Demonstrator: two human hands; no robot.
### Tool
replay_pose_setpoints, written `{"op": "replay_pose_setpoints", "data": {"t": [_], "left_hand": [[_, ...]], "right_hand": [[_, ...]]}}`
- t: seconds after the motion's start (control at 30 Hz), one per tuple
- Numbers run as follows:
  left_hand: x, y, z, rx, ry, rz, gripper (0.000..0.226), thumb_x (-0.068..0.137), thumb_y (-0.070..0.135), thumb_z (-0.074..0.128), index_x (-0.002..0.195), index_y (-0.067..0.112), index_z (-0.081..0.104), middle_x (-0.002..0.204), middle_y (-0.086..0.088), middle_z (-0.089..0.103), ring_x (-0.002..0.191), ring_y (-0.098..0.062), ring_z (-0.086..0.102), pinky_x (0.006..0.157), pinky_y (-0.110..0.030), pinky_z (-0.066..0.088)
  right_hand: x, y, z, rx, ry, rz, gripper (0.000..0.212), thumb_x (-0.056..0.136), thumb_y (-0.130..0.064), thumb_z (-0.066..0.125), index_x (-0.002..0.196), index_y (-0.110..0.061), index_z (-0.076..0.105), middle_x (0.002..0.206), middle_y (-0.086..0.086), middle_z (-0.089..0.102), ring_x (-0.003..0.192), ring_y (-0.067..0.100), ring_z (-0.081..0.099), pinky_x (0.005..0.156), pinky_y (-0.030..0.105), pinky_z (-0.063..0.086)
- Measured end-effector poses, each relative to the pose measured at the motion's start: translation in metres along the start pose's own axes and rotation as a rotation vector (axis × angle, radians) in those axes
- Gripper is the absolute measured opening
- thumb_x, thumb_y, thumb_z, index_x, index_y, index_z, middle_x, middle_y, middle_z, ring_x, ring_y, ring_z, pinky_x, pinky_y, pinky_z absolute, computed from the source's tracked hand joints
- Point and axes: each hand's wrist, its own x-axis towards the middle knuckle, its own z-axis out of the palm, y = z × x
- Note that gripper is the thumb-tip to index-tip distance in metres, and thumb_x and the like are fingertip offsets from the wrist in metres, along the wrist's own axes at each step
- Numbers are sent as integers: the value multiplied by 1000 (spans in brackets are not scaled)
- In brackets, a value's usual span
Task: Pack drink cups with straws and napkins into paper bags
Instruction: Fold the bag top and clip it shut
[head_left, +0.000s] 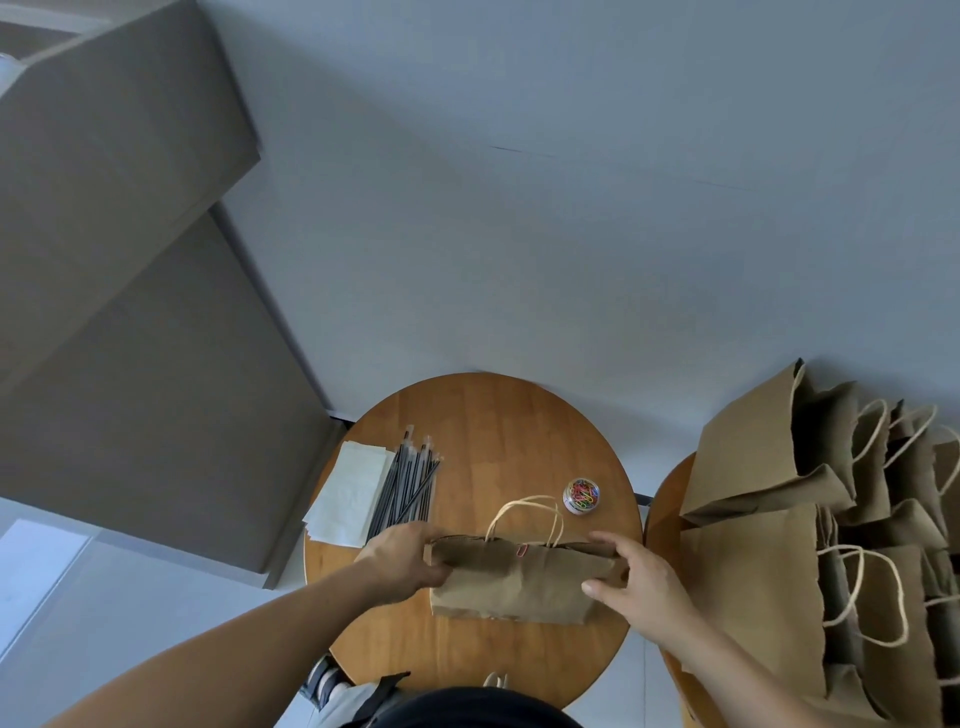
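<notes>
Holding item: one brown paper bag (514, 587), set on the near half of a round wooden bench (493, 431), its top edge folded shut and pinned at the middle by a pink paper clip (522, 550), with its twine handles (524, 514) looping up behind the fold. Left hand (402, 558): fingers curled round the bag's left end. Right hand (636, 582): thumb on the front face and fingers over the top, gripping the right end. Contents: hidden; no cup shows anywhere in view. Supplies on the far left of the bench: a stack of white napkins (353, 488), with a bundle of wrapped black straws (408, 480) just beside it and partly over its edge. Far right of the bench: a small clear tub of coloured clips (582, 496), apart from the bag. On a second bench (667, 519) to the right: a crowd of similar bags (769, 467), standing close together. Step in hand, as judged: closing out this bag, the clip already on. Next move, as judged: carrying it across to the others, which calls for a level, two-ended lift so that any drink inside stays upright and the fold stays clipped.
</notes>
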Motion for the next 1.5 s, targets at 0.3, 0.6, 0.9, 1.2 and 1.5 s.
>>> {"op": "replay_pose_setpoints", "data": {"t": [0.3,0.6,0.9,1.2,1.5], "left_hand": [[-5,-4,0,86,20,-8,24,100,39,51,111,28,70,103,6,70,92,-13,64,84,-38,56],[-34,7,-39,-256,195,-48,32,97,39,59,67,28,62,57,9,56,58,-10,52,56,-24,37],[-103,24,-141,-666,473,254,14,98,24,62,94,22,76,84,10,76,74,-1,67,66,-13,49],[-221,11,-237,-711,837,395,20,96,32,63,91,16,74,90,2,76,86,-14,71,76,-21,53],[-340,-7,-304,-815,1202,521,41,97,41,58,93,1,62,77,-11,63,68,-15,54,66,-43,51]], "right_hand": [[13,-1,8,-92,36,-28,24,88,-52,62,109,-42,58,94,-28,56,77,0,58,66,8,47],[15,-46,-12,2,335,-240,38,88,-44,54,86,-9,68,74,3,68,67,20,66,63,41,57],[3,-172,-57,320,590,-372,6,90,-19,69,85,-19,66,79,-5,71,73,5,64,67,22,49],[-45,-341,-77,512,752,-618,19,90,-16,70,83,-33,64,81,-13,69,71,-4,62,67,11,47],[-107,-492,-69,770,761,-813,15,89,-20,71,88,-35,67,82,-20,72,81,-1,68,76,23,54]]}}
